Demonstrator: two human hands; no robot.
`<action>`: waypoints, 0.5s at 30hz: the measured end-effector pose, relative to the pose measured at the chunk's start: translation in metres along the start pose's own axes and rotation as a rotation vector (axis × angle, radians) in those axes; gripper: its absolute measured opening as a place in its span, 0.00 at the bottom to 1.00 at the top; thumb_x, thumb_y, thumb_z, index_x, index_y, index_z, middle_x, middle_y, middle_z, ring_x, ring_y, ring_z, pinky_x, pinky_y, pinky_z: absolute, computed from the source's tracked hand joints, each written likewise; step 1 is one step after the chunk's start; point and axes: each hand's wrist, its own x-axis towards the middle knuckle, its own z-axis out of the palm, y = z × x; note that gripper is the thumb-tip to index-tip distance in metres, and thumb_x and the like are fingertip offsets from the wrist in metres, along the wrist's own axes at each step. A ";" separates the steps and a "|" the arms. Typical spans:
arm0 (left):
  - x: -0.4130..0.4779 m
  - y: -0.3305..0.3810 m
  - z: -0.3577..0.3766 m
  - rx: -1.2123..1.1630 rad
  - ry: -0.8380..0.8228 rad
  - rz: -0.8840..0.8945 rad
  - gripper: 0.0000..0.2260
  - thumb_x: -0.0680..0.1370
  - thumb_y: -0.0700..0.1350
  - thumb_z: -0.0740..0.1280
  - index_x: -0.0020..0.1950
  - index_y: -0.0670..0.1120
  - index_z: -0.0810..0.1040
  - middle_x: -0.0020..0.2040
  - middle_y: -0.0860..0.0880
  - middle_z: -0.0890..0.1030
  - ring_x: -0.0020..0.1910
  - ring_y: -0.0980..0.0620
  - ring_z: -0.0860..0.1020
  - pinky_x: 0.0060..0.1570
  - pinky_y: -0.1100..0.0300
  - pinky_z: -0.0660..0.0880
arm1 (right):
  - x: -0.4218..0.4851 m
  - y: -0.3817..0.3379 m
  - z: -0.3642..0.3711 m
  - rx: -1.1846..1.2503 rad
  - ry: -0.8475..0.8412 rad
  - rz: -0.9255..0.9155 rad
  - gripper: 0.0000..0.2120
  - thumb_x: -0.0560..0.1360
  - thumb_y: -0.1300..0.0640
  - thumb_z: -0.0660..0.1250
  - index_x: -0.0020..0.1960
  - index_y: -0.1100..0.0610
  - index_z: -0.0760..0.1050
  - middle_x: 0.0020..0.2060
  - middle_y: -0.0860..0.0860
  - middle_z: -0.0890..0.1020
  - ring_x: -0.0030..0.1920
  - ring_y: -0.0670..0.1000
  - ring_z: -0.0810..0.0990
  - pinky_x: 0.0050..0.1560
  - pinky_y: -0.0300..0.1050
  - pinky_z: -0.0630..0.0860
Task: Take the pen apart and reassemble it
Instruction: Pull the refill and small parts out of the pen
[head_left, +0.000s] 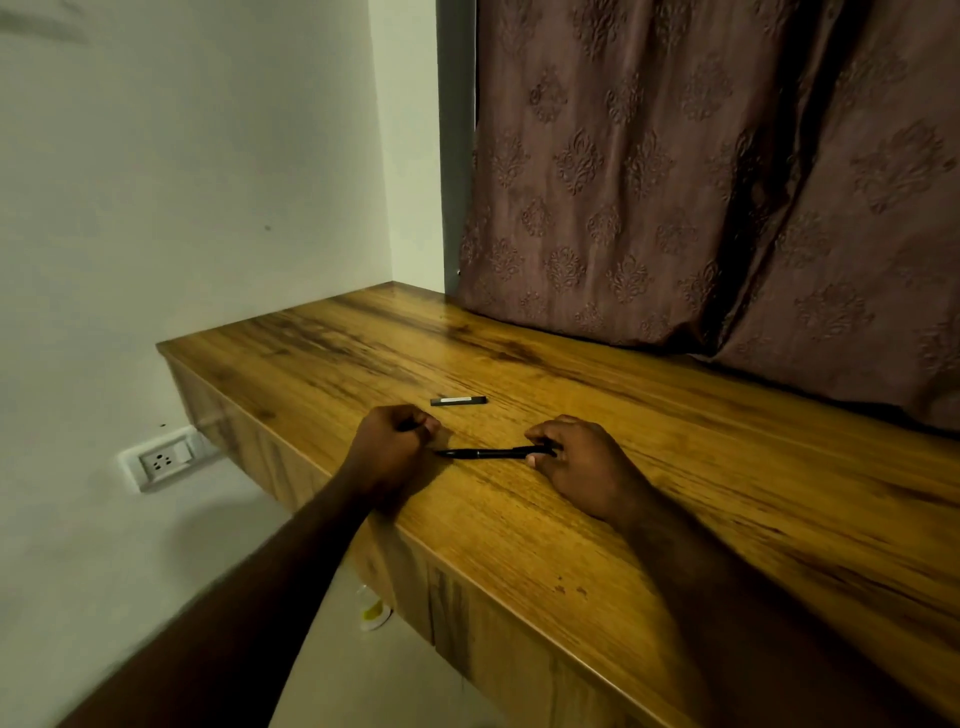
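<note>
**While the cap (458, 400) lies loose, the right hand (576, 467) has the pen (488, 453)**

Since the right hand pinches the black pen by its right end, thumb against fingers, the rest sticks out leftward, right down at the wooden desk (779, 467). The pen's tip points at the left hand (392, 444), which is curled into a fist beside it. Honestly can't tell if there's a small part inside. The cap lies flat on the desk just behind both hands, touching neither. Patterned curtain (675, 182) at the back, wall socket (166, 460) down left.
</note>
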 end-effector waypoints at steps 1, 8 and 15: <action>0.003 0.001 -0.002 -0.017 0.054 0.000 0.05 0.75 0.39 0.68 0.41 0.42 0.83 0.38 0.46 0.83 0.37 0.56 0.80 0.41 0.58 0.77 | 0.000 0.000 0.000 0.027 0.010 0.006 0.17 0.74 0.53 0.69 0.62 0.53 0.77 0.56 0.48 0.80 0.57 0.48 0.77 0.60 0.49 0.75; 0.035 -0.004 0.007 0.019 0.079 -0.009 0.10 0.74 0.39 0.70 0.55 0.39 0.79 0.47 0.43 0.82 0.41 0.49 0.82 0.41 0.54 0.81 | -0.003 -0.005 -0.003 0.138 0.258 -0.012 0.06 0.75 0.57 0.67 0.45 0.56 0.83 0.44 0.49 0.84 0.46 0.49 0.81 0.49 0.48 0.78; 0.068 -0.004 0.013 0.523 -0.045 0.212 0.05 0.73 0.47 0.70 0.46 0.47 0.82 0.41 0.48 0.82 0.40 0.51 0.80 0.41 0.57 0.75 | 0.004 -0.001 0.005 0.040 0.152 -0.016 0.12 0.74 0.52 0.69 0.57 0.50 0.79 0.52 0.44 0.79 0.52 0.43 0.78 0.51 0.44 0.77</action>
